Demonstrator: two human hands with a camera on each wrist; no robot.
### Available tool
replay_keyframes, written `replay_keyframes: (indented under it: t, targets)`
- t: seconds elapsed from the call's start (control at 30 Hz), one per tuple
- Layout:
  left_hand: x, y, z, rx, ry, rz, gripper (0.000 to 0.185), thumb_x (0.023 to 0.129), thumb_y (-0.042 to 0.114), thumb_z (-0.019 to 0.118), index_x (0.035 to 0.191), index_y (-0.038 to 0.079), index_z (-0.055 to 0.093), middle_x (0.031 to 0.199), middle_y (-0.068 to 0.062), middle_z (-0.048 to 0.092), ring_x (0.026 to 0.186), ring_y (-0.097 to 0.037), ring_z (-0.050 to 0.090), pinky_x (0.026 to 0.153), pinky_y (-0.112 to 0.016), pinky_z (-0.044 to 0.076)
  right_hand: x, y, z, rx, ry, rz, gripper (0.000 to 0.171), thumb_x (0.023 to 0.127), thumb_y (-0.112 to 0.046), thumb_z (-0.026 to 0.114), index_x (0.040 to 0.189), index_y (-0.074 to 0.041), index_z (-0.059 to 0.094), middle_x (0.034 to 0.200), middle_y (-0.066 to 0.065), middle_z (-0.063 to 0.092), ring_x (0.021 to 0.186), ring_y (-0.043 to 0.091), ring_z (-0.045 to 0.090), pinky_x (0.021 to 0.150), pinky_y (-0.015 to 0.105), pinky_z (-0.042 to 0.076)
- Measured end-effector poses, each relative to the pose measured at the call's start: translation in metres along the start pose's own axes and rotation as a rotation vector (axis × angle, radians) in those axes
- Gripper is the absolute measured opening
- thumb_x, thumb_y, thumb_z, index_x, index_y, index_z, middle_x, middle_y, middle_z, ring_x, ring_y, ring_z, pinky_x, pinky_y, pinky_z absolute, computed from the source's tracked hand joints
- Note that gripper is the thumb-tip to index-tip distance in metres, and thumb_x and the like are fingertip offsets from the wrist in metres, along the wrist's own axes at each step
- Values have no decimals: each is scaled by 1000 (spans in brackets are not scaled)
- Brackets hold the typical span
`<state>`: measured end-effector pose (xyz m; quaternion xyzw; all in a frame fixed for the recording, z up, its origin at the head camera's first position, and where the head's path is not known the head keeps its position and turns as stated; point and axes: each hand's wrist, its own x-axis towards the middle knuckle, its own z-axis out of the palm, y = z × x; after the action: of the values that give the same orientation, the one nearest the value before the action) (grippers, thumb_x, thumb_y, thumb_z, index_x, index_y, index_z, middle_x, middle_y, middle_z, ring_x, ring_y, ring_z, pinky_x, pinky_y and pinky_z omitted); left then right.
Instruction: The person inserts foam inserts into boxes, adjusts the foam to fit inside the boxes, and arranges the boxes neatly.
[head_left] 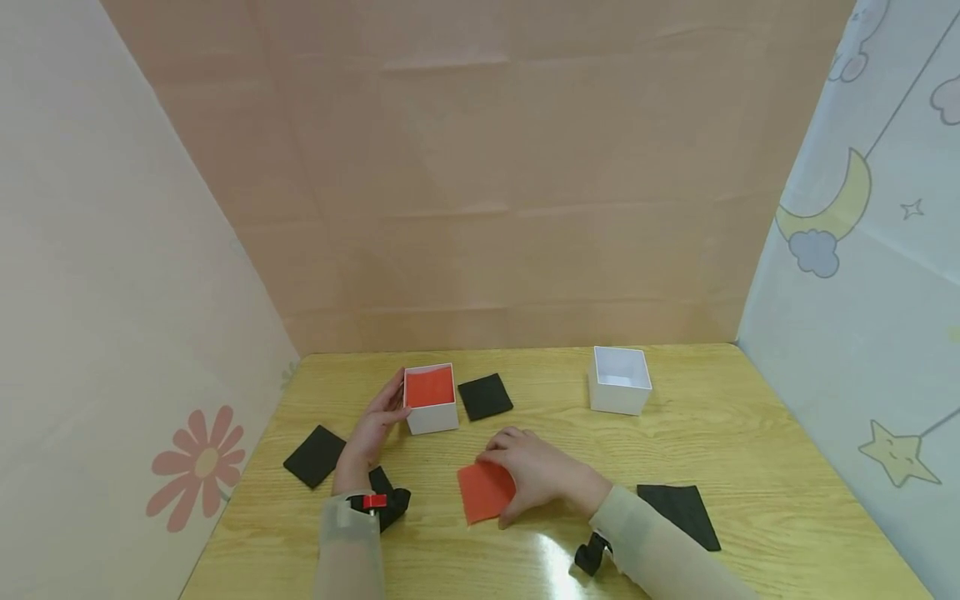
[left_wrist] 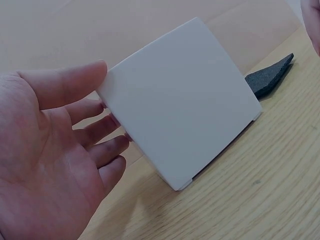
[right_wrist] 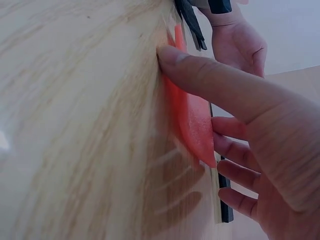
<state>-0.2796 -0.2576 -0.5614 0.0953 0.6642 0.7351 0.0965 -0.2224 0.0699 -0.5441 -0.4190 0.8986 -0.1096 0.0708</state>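
My left hand (head_left: 372, 427) rests at the left side of a white box (head_left: 433, 419), thumb at its near corner and fingers along its left wall. A red square sheet (head_left: 430, 387) lies inside that open-topped box. From the left wrist view, the white box (left_wrist: 180, 105) shows a plain face, with the fingertips touching its edge. My right hand (head_left: 542, 473) pinches another red sheet (head_left: 480, 493) between thumb and fingers, low over the table. This sheet (right_wrist: 197, 120) bows upward in the right wrist view.
A second white box (head_left: 620, 392) stands open at the back right. Black squares lie about the wooden table (head_left: 540, 408): one beside the left box (head_left: 485, 397), one at the left (head_left: 315, 456), one at the right (head_left: 681, 512). Another dark piece is partly hidden by the left wrist.
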Motion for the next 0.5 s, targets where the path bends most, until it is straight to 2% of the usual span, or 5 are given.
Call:
replay_keyframes:
  t: [0.17,0.5]
  targets:
    - [1,0,-2,11,-9,10,79,105,0,55,173,11,15,180,-10,6,165,-35,4,129,-53,10,1,-2,-3,1,3,-6,84,70,-61,95,142,-25,69,134,-8,62,129,16,50,108,41,46]
    - [1,-1,-2,-11,-4,6,79,105,-1,57,173,12,18,180,-8,8,165,-31,5,130,-50,11,1,-3,-4,20,-12,2,82,72,-59,94,142,-25,68,132,-9,61,126,13,51,107,39,46]
